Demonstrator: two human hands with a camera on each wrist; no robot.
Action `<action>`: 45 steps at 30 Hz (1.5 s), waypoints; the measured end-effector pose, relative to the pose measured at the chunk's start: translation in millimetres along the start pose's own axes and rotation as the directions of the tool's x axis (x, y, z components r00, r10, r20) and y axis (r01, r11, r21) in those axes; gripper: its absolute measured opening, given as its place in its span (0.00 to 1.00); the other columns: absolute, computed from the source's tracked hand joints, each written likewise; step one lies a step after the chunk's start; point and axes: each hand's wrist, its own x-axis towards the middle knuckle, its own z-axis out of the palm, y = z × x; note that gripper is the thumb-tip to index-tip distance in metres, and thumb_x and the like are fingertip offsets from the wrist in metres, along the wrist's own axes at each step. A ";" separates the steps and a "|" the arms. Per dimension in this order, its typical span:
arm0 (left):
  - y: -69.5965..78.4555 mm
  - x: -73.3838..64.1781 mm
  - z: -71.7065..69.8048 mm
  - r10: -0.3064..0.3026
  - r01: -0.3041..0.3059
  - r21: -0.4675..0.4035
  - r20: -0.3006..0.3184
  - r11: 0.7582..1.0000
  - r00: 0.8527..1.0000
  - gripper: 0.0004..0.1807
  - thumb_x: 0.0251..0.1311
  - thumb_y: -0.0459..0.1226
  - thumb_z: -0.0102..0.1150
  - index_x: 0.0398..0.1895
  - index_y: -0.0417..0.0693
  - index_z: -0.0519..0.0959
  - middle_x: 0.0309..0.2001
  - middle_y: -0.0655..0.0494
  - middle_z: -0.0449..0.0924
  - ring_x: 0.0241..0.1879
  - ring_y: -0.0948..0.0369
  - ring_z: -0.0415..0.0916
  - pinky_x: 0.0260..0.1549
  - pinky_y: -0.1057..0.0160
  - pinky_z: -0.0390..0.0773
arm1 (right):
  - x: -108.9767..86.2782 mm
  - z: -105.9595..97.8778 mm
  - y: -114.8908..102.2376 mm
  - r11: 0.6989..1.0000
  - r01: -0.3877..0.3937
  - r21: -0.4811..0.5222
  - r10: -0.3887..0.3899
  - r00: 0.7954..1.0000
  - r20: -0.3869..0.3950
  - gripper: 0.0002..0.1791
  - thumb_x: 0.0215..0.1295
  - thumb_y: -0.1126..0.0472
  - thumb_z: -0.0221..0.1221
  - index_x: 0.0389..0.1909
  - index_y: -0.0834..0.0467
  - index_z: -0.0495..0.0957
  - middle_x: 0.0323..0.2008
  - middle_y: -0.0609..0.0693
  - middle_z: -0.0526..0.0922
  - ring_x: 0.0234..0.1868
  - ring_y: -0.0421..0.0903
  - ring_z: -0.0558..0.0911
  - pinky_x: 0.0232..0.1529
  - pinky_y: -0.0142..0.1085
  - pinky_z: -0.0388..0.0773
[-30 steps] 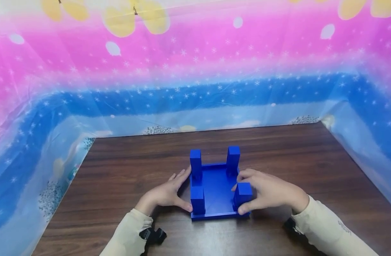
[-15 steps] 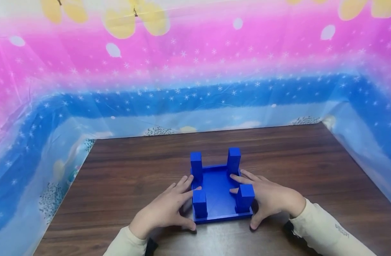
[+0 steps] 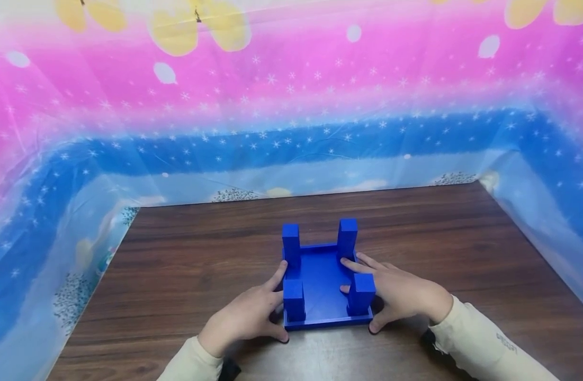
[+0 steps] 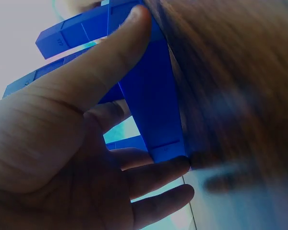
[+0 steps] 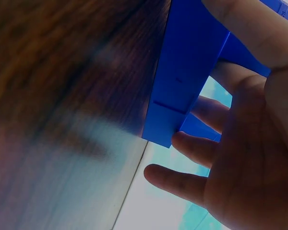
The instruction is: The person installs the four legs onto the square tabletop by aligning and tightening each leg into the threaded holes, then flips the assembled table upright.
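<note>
A square blue tray lies on the wooden table, with a square blue post at each corner, like an upturned small table. My left hand spans its left side, index fingertip by the far left post and thumb at the near left corner. In the left wrist view the straight thumb lies across the blue side wall. On the opposite side, my right hand has its fingers spread, two reaching over the rim and the thumb at the near right corner. The near right post partly hides those fingers.
The brown wooden table extends around the tray on every side. A pink and blue patterned cloth hangs behind it and down both sides.
My right thumb has left the near right post and dropped to the corner, its fingers spreading. My left hand has slid nearer, its thumb now lower at the corner. The tray has barely shifted.
</note>
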 end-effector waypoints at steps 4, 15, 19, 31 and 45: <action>5.5 -1.9 -4.8 -0.038 0.038 -0.017 0.028 0.999 0.999 0.52 0.55 0.57 0.79 0.82 0.59 0.66 0.84 0.33 0.35 0.56 0.45 0.82 0.51 0.50 0.83 | 1.8 1.5 0.6 1.000 0.001 0.008 -0.001 1.000 0.005 0.49 0.52 0.46 0.81 0.76 0.47 0.73 0.85 0.57 0.48 0.82 0.71 0.42 0.69 0.77 0.55; 18.7 1.1 -17.4 -0.063 0.063 0.005 0.021 0.998 0.998 0.50 0.54 0.54 0.81 0.80 0.56 0.69 0.82 0.28 0.42 0.37 0.55 0.84 0.43 0.54 0.83 | 1.5 -1.0 2.0 0.997 0.004 0.080 -0.006 1.000 0.022 0.48 0.54 0.43 0.80 0.76 0.51 0.74 0.83 0.61 0.54 0.82 0.74 0.39 0.70 0.77 0.53; 29.2 3.4 -25.8 -0.123 0.124 -0.008 0.047 0.992 0.991 0.35 0.52 0.53 0.82 0.58 0.45 0.83 0.83 0.30 0.42 0.21 0.66 0.65 0.34 0.63 0.75 | 1.8 -0.8 3.6 0.997 0.010 0.082 -0.011 1.000 0.004 0.49 0.54 0.39 0.78 0.75 0.51 0.74 0.83 0.61 0.55 0.82 0.74 0.40 0.70 0.77 0.53; 33.9 2.1 -19.7 -0.126 0.125 0.161 -0.001 0.979 0.992 0.48 0.48 0.54 0.84 0.74 0.52 0.76 0.80 0.27 0.51 0.62 0.43 0.80 0.60 0.41 0.78 | 1.9 3.9 0.8 0.997 0.002 0.081 0.000 1.000 -0.017 0.50 0.51 0.37 0.79 0.74 0.54 0.76 0.82 0.62 0.57 0.81 0.74 0.41 0.70 0.76 0.54; 30.1 4.5 -19.2 -0.095 0.096 0.115 -0.008 0.989 0.995 0.44 0.48 0.52 0.84 0.70 0.51 0.80 0.79 0.23 0.50 0.76 0.26 0.51 0.71 0.35 0.66 | 5.4 6.9 3.8 0.998 0.055 -0.017 -0.055 0.997 -0.048 0.45 0.49 0.47 0.82 0.70 0.53 0.80 0.78 0.61 0.66 0.81 0.74 0.47 0.70 0.75 0.58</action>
